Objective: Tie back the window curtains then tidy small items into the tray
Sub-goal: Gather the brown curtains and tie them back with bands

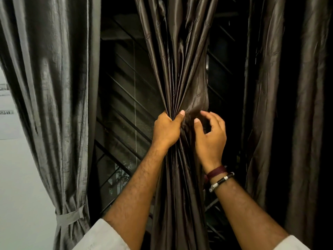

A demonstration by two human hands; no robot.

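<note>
Middle curtain gathered at mid-height before a dark window grille. The brown satin panel is bunched into a narrow waist, where it is gripped by the left hand, whose fingers are curled round the folds with the thumb pressed against the front. The right hand is held just beside the bunch, fingers loosely curled and spread, with nothing enclosed; whether its fingertips touch the cloth cannot be told. Bracelets are worn on the right wrist.

To the left, a grey curtain is already cinched by a fabric tie low down. To the right, a further dark curtain hangs loose. No tie for the middle panel is seen, nor are the tray and small items, which lie outside the view.

Risks, as judged:
- The satin looks slippery; if the left grip is relaxed while a tie is sought, the pleats may be expected to slide out and the bunch to fan open.
- Folds at the right edge are not enclosed, so an uneven or loose gather could be bound.
- A downward pull on the bunch could strain the hanging above, which is not shown.
- The bracelets could be snagged on the fine weave when the right hand is passed behind.
</note>
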